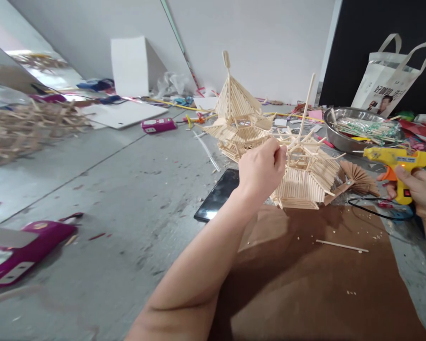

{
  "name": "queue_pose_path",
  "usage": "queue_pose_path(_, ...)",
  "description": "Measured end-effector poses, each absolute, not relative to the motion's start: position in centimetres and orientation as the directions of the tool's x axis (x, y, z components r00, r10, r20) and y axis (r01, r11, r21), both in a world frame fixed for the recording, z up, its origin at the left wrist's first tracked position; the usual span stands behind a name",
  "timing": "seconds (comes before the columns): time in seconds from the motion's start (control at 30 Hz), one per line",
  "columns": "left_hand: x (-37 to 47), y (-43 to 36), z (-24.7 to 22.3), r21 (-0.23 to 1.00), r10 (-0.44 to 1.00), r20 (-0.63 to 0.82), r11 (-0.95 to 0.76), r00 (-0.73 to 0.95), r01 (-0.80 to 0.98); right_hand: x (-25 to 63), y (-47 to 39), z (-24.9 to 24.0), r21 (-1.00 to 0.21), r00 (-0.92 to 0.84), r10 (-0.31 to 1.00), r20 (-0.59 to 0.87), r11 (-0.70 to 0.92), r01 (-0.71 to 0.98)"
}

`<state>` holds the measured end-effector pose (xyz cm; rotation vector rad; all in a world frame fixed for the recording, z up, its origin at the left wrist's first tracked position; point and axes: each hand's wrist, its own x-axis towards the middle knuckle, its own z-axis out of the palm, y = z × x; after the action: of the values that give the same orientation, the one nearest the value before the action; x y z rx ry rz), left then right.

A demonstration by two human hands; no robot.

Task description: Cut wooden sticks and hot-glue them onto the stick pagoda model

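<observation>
My left hand (261, 166) is closed at the upper left side of a stick-built roof model (300, 184); what its fingers pinch, if anything, is hidden. One long stick stands up from the middle of that model. Behind my hand is a second stick model, a pointed pavilion (236, 104). At the right, my right hand (417, 187) is wrapped round the handle of a yellow glue gun (397, 158), whose nozzle points left toward the models. On the brown sheet (323, 293) lies a loose stick (341, 246).
A black phone (218, 194) lies left of the roof model. Behind are a metal bowl (364, 130) of sticks and a white bag (386, 80). Purple power strips (158, 125) and a blurred stick structure (31, 125) are at left. A brown fan (355, 177) sits beside the model.
</observation>
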<state>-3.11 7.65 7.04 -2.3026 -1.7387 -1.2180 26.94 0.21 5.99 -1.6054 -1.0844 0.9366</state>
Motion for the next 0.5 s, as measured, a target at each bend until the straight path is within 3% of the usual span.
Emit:
queue_pose_path(0.2, -3.2, 7.6, 7.0, 0.419, 0.807, 0.584, -0.393, 0.089, 0.819, 27.4, 0.5, 4.3, -0.961, 0.291, 0.935, -0.202, -0.246, 0.124)
queue_pose_path(0.5, -3.0, 7.5, 7.0, 0.404, 0.816, 0.571, -0.380, 0.095, 0.832, 29.3, 1.7, -0.2, -0.943, 0.448, 0.842, -0.300, -0.333, -0.006)
